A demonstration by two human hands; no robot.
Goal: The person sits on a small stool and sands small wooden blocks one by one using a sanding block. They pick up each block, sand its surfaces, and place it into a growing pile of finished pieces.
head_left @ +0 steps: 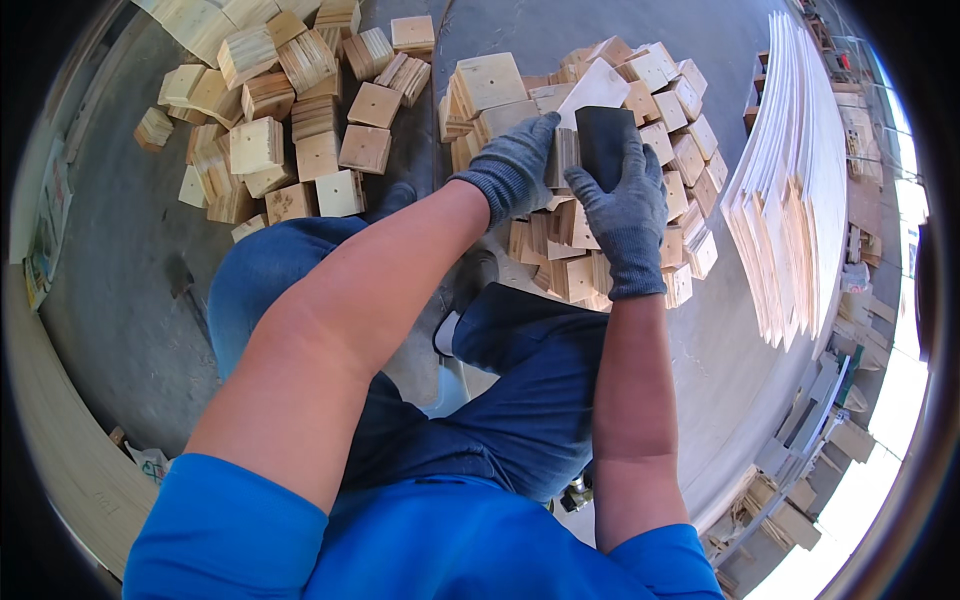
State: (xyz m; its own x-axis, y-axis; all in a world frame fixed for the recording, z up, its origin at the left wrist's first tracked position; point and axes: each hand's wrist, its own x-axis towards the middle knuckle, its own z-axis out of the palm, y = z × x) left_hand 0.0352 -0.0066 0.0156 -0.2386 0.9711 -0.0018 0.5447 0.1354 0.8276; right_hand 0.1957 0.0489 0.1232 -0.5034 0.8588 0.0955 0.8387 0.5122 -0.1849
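Both of my hands wear grey knit gloves and reach over the right-hand pile of wooden blocks (690, 160). My left hand (508, 165) is closed against the left side of a layered plywood block (564, 160); its fingertips are partly hidden. With thumb and fingers, my right hand (625, 215) grips a flat-faced, dark rectangular block (604, 140) right beside that plywood block. What the dark block is made of, I cannot tell. A pale, smooth wooden piece (598, 88) shows just behind it, tilted.
Another heap of plywood blocks (300, 110), several with a small hole, lies at the left on the grey floor (110, 250). Tall thin white sheets (790, 200) stand stacked at the right. My knees and shoes are close below the blocks. Timber scraps (790, 510) lie at the far right.
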